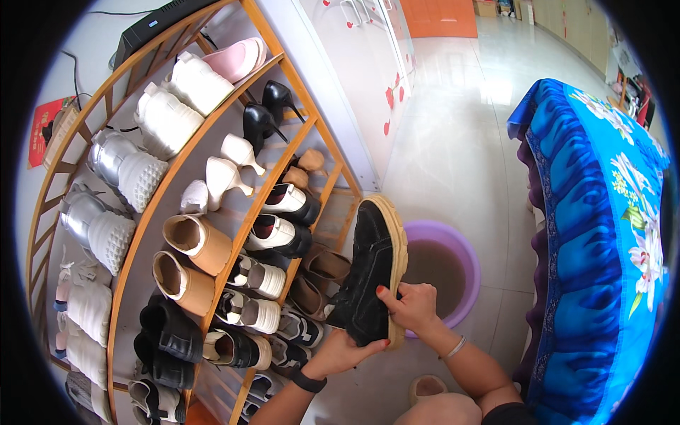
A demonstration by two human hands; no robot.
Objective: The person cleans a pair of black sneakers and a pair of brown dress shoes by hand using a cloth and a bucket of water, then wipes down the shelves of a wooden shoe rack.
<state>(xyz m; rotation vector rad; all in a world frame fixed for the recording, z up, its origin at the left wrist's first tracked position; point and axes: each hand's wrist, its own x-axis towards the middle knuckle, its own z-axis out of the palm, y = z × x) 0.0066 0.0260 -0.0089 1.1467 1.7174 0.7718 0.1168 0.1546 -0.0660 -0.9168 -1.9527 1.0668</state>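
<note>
A black shoe (370, 271) with a tan rubber sole is held in front of me, its toe pointing away and its sole turned to the right. My left hand (340, 350) grips the heel end from below, the thumb lying along the heel by the sole. On the right side, my right hand (417, 306) has hold of the sole's edge, its thumb pressed on the black upper. Behind the shoe and my right hand, a purple plastic basin (474, 276) of murky brownish water stands on the floor, partly hidden by them.
On the left rises a wooden shoe rack (305, 119) with several tiers of shoes, including tan ankle boots (197, 241) and black high heels (264, 114). A blue floral cloth (584, 223) covers furniture on the right. Beyond the rack is a white cabinet (353, 79). Pale tiles (451, 159) form the floor.
</note>
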